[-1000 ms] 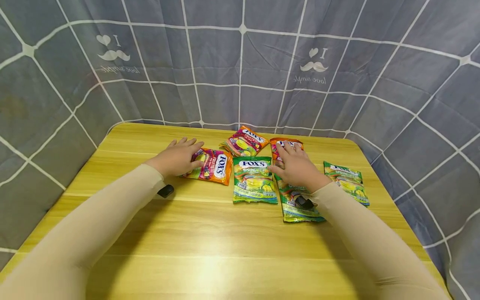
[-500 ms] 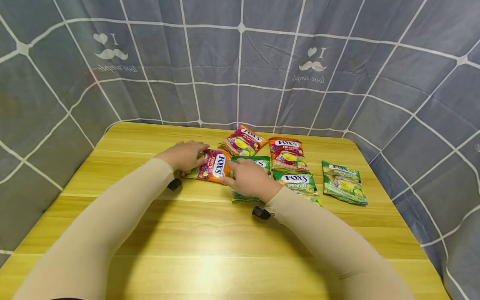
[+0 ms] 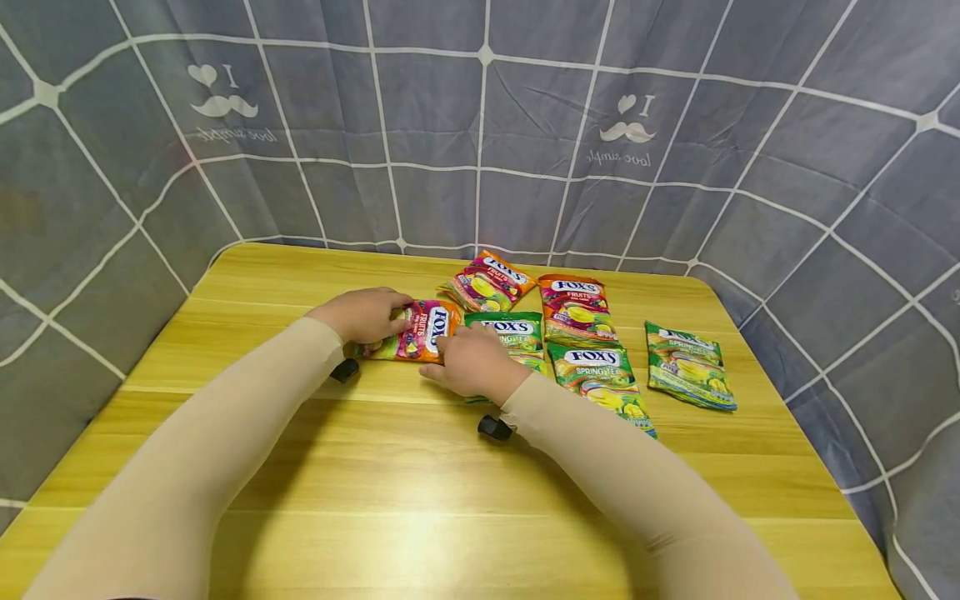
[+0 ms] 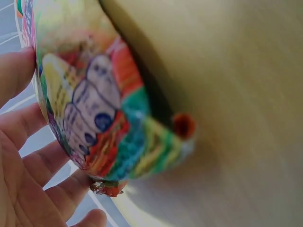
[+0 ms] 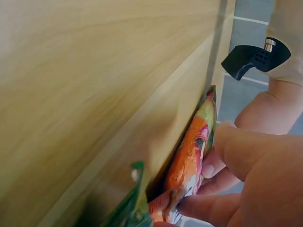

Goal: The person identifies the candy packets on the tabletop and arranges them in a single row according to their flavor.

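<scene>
An orange and purple Fox's Fruits candy bag (image 3: 420,329) lies sideways on the table between my two hands. My left hand (image 3: 363,315) grips its left end, thumb over the printed face. In the left wrist view the fingers (image 4: 49,161) lie behind the bag's patterned side (image 4: 94,109). My right hand (image 3: 476,360) pinches the bag's right end by the FOX'S label. In the right wrist view its thumb (image 5: 208,205) rests against the orange end. Under my right hand, a green Spring Tea candy bag (image 3: 517,329) is partly hidden.
Another Fruits bag (image 3: 489,283) lies tilted at the back, with a further Fruits bag (image 3: 577,312) to its right. A Spring Tea bag (image 3: 600,375) overlaps that one's lower edge, and another Spring Tea bag (image 3: 690,367) lies apart at right. A grey grid curtain (image 3: 420,108) surrounds the wooden table (image 3: 375,500).
My right hand has moved left from the right-hand stack, across the middle green bag, to the Fruits bag's right end. My left hand has shifted slightly and now covers more of that bag's left end.
</scene>
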Demonstrator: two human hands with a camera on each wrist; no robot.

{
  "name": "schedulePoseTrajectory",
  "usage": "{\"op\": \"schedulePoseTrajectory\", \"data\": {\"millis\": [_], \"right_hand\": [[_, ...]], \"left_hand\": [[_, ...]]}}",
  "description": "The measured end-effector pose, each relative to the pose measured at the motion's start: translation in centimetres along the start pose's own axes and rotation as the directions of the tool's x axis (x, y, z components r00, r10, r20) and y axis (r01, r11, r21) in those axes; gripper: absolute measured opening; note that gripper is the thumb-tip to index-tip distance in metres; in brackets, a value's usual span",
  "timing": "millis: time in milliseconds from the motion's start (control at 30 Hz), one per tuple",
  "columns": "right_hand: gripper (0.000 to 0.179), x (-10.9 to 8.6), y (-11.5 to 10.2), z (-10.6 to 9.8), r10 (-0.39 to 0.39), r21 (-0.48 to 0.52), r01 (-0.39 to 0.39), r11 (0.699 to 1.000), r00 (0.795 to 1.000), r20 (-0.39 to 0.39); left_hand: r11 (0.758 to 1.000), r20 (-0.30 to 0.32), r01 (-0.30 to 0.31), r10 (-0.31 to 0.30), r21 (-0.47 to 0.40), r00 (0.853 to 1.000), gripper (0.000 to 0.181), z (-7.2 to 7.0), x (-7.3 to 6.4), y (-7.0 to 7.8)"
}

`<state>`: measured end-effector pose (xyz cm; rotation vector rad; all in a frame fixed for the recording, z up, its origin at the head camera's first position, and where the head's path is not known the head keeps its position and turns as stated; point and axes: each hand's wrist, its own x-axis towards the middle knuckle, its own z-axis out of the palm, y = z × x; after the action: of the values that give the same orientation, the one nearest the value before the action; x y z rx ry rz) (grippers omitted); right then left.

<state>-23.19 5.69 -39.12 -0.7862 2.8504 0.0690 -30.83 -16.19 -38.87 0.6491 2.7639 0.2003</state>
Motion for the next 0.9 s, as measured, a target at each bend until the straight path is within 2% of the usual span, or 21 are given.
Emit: {"op": "schedulePoseTrajectory", "data": {"millis": [433,900], "right_hand": [[0.066,0.9,-2.4,-0.3,0.035,0.027,-0.035,0.999,0.999,-0.023],[0.072,2.0,-5.1,-0.4,0.038,0.051,-0.037,0.998,0.999,-0.022]], "left_hand": [[0.996,-0.022,0.053,-0.052,0.067,0.998,0.07,-0.4,-2.7,-1.7],[0.993,-0.06,0.116,-0.114,0.019,0.992,0.067,-0.3,-5.9,-5.1]]}}
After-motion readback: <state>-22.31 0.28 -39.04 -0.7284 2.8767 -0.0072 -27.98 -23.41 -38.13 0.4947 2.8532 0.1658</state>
